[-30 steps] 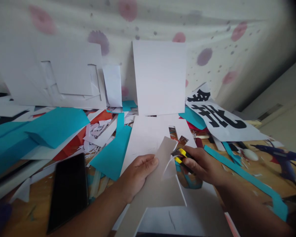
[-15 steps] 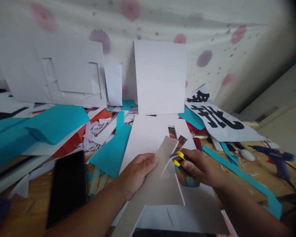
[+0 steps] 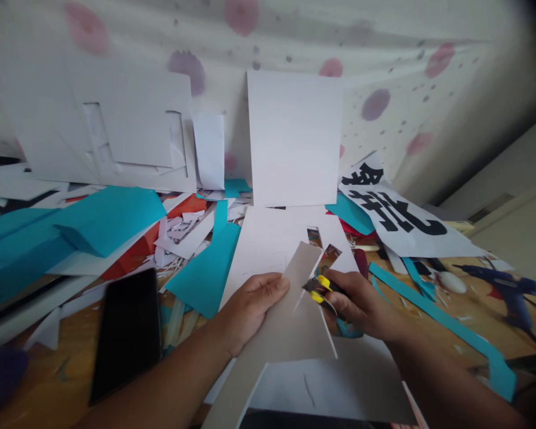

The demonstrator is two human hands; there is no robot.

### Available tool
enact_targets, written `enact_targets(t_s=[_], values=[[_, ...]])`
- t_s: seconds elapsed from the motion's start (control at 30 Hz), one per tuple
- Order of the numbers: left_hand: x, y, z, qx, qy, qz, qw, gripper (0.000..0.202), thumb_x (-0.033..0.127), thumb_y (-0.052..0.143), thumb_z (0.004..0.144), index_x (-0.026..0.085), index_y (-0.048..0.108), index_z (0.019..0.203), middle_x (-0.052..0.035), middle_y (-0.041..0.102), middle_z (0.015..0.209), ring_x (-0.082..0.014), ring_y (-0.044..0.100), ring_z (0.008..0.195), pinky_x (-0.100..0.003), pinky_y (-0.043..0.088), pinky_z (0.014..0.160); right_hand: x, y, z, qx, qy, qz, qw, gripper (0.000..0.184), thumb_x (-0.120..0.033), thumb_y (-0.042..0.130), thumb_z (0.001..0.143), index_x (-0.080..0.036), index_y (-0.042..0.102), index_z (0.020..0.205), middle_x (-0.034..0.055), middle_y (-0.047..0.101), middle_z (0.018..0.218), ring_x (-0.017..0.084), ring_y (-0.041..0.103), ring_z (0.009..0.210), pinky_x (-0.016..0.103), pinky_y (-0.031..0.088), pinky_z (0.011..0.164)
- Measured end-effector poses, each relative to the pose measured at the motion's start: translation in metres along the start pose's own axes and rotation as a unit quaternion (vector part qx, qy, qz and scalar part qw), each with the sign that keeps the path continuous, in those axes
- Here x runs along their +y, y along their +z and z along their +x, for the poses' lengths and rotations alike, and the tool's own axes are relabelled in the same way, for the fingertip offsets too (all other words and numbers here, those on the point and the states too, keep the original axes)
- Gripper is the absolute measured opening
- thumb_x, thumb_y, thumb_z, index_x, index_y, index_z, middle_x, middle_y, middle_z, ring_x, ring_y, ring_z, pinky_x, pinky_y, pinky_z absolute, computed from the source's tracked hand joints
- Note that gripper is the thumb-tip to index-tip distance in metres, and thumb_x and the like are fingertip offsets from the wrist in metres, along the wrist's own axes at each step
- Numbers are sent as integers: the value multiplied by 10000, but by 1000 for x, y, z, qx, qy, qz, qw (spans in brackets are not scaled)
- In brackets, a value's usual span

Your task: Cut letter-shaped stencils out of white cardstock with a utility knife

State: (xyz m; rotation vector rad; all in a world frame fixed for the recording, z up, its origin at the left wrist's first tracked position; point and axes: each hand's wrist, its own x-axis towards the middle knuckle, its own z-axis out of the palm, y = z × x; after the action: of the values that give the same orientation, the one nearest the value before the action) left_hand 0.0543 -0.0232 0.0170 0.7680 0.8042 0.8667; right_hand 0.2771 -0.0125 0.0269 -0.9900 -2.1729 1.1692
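In the head view, my left hand [image 3: 258, 301] pinches a piece of white board [image 3: 283, 333], thumb on top. The board is tilted above the desk, with a long strip running toward the bottom edge and a slit on its right side. My right hand [image 3: 355, 301] is closed around pliers [image 3: 318, 288] with short dark jaws and yellow-and-black handles. The jaws are at the board's right edge by the slit and look nearly closed. Beneath lies a larger white sheet [image 3: 256, 238] with cut-out slots and faint pencil lines.
A black phone [image 3: 125, 333] and teal paper [image 3: 205, 271] lie to the left. At right are a blue glue gun [image 3: 511, 292], a teal strip [image 3: 438, 316] and a sheet with black characters [image 3: 395, 211]. A white panel [image 3: 295, 140] stands at the back among paper scraps.
The plier jaws, spread apart before, are now closer together at the board's edge. My left hand keeps its hold. The whole view has shifted slightly.
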Motion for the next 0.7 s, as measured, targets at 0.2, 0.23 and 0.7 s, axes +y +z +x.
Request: enact_targets(t_s=[0.2, 0.23, 0.7], values=[[1, -2, 1, -7, 15, 5, 1000, 410, 543, 771, 665, 143, 688, 702, 4, 622, 593, -83, 513, 510, -182, 379, 490, -3, 6, 2, -36, -6, -59, 998, 532, -653, 334, 918, -168, 518, 801, 5, 513, 649, 112, 445, 550, 247, 316, 512], [1, -2, 1, -5, 17, 2, 1000, 406, 537, 773, 666, 142, 680, 684, 8, 615, 584, -79, 506, 503, -179, 373, 484, -3, 8, 2, -40, -12, -67, 997, 548, -664, 328, 913, -164, 528, 810, 18, 532, 674, 119, 458, 572, 250, 327, 527], [1, -2, 1, 18, 15, 24, 999, 453, 582, 771, 633, 147, 692, 733, -4, 618, 606, -97, 518, 521, -198, 381, 498, -4, 13, 0, -22, 8, -41, 999, 532, -662, 333, 913, -175, 519, 805, 5, 531, 625, 119, 468, 554, 234, 344, 503]])
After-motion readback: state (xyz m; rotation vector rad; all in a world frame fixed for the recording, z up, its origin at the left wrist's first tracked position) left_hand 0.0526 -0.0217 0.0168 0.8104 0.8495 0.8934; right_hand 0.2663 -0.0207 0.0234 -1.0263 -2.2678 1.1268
